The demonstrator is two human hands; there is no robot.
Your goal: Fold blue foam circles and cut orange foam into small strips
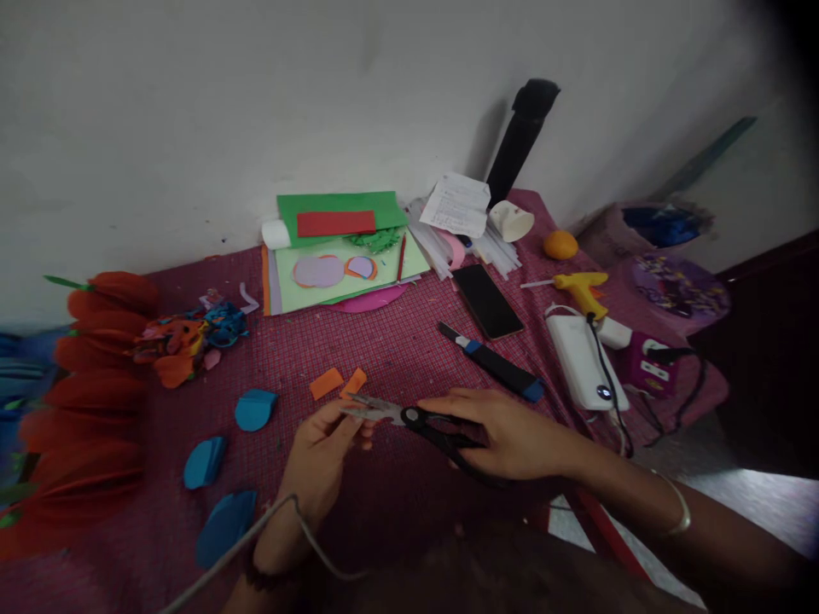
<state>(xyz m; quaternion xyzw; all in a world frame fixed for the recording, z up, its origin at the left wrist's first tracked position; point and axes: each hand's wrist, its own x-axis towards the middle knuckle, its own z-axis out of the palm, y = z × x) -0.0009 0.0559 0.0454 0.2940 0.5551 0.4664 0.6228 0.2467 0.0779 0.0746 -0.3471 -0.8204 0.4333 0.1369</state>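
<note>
My right hand (502, 433) grips a pair of black-handled scissors (448, 431), its fingers in the loops. The blades point left and lie slightly apart at the fingertips of my left hand (320, 456). That hand is closed in a pinch, and whatever sits between its fingers is too small to make out. Just beyond the blades is a small orange paper piece (354, 383); I cannot tell whether it touches them. Another orange piece (326, 384) lies on the cloth beside it. Left of my left hand are blue paper stacks, one of them rounded (254, 410).
Ahead lie green paper sheets (287, 290) and a red strip (336, 223). To the right are a box cutter (492, 362), a phone (487, 301), a yellow glue gun (579, 290) and a white power bank (585, 362). Orange paper pumpkins (95, 401) line the left side.
</note>
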